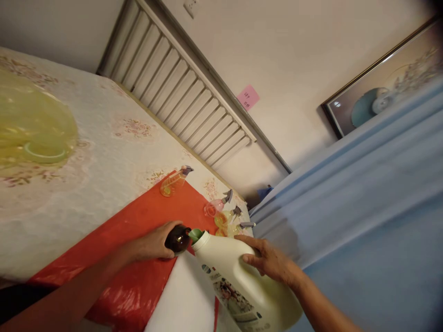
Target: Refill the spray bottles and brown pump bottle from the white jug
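Observation:
My left hand [165, 240] is wrapped round a small dark brown bottle [177, 240], which is tipped on its side in the picture. My right hand [272, 259] grips the handle side of a big cream detergent jug [238, 276] with a printed label. The jug's green spout [196, 235] meets the mouth of the brown bottle; whether liquid passes between them I cannot make out. Under my left arm lies a shiny red plastic sheet [138, 230]. Beside the jug a white surface [188, 295] shows, partly covered.
Several clear spray bottles stand near the table edge, among them an orange-tinted one [173, 182] and a pink one [214, 207]. A yellow translucent basin [38, 115] sits on the flowered tablecloth [100, 170]. Behind are a white radiator [183, 87] and a blue curtain [374, 203].

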`<state>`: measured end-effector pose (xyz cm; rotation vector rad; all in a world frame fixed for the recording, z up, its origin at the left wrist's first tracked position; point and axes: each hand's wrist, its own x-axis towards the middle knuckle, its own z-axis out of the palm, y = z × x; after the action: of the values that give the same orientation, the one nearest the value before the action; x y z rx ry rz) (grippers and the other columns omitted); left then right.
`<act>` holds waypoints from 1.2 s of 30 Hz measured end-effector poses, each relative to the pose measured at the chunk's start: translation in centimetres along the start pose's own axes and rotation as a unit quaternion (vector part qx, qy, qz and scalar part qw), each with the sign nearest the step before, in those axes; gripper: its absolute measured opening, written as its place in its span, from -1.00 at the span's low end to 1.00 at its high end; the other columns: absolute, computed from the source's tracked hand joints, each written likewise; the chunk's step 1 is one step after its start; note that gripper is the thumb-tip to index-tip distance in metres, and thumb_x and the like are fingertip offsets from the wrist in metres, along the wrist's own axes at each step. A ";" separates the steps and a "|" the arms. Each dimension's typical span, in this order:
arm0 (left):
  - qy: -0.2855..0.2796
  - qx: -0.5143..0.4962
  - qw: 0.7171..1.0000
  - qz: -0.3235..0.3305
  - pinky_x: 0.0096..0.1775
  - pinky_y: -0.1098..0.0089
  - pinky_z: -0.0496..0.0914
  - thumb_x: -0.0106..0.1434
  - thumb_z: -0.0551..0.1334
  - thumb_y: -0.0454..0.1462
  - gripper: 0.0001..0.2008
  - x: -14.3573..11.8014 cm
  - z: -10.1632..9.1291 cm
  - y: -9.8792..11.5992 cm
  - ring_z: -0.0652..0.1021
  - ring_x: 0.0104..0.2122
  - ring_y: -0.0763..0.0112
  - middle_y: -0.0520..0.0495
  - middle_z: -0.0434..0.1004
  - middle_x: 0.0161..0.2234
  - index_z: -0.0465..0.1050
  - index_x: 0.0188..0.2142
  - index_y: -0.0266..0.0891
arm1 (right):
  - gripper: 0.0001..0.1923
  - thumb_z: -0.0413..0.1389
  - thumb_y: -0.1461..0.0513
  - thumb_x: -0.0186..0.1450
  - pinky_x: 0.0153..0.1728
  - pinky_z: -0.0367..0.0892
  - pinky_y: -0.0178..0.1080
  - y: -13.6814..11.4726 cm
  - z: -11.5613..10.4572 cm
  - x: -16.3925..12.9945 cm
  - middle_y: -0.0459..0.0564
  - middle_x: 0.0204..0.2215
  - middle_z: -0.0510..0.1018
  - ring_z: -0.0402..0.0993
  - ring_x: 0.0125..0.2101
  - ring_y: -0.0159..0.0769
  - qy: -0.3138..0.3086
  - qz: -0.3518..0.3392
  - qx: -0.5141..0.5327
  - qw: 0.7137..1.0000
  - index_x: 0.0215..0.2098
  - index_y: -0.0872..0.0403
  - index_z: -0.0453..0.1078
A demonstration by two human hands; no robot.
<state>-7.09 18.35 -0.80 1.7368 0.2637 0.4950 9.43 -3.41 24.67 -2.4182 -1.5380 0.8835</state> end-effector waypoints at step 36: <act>-0.016 -0.025 0.999 -0.012 -0.33 0.35 0.46 -0.12 0.32 -0.34 -0.26 0.3 0.1 -0.9 0.54 -0.08 0.06 -0.12 0.48 -0.02 0.23 0.11 -0.08 | -0.38 0.13 -0.08 0.30 -0.65 0.24 -0.44 -0.1 -0.2 0.1 -0.01 -0.18 0.58 0.36 -0.49 -0.40 0.000 0.007 -0.003 1.000 0.26 -0.08 0.28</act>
<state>-6.71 18.60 -1.67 1.6893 0.2478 0.4522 9.49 -3.24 24.78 -2.4366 -1.5267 0.8838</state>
